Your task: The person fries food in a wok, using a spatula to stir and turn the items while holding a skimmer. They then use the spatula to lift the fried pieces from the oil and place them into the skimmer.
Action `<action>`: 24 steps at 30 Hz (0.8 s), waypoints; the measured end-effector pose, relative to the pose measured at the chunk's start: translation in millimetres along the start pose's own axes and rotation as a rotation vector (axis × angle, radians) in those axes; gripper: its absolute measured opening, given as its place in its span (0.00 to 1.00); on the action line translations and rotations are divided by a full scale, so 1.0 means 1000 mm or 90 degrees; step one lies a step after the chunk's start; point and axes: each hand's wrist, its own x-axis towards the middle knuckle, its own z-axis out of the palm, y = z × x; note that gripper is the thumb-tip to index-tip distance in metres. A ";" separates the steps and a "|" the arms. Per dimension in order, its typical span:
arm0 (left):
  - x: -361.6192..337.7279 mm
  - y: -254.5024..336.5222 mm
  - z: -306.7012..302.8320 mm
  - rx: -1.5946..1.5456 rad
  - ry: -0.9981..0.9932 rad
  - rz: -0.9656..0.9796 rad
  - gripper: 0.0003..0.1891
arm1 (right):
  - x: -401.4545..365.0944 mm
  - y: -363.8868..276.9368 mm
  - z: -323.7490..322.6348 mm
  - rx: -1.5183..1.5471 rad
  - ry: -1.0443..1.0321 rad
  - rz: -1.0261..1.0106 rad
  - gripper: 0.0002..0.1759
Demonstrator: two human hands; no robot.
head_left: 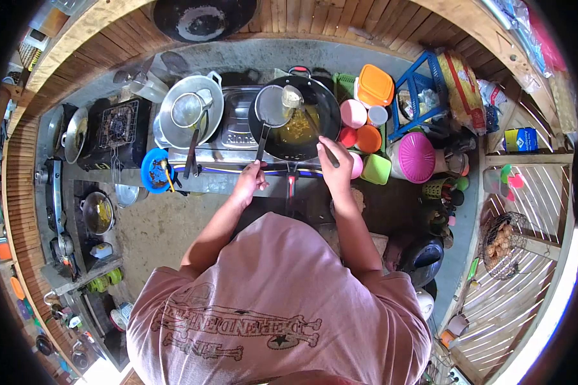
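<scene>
A black wok (pixel 331 128) with yellowish oil and small golden bits sits on the Rinnai stove (pixel 240 136). My left hand (pixel 249 184) is closed round the dark handle of a round mesh strainer (pixel 273 106), whose basket is over the wok's left side. In my right hand (pixel 334 163) is the handle of a spatula (pixel 310 120), which slants into the wok. A pale piece of food (pixel 291 96) shows beside the strainer's right rim; whether it rests on a tool cannot be made out.
Left of the stove stands a metal basin (pixel 217 119) with a second strainer (pixel 187 110) across it, near a blue bowl (pixel 155 172). Right of the wok are an orange container (pixel 376 85), a green container (pixel 376 169), a pink-lidded tub (pixel 417 157) and a blue rack (pixel 401 80).
</scene>
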 end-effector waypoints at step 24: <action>-0.002 0.004 -0.026 0.275 0.101 0.163 0.20 | -0.007 0.031 -0.021 -0.110 0.032 0.010 0.11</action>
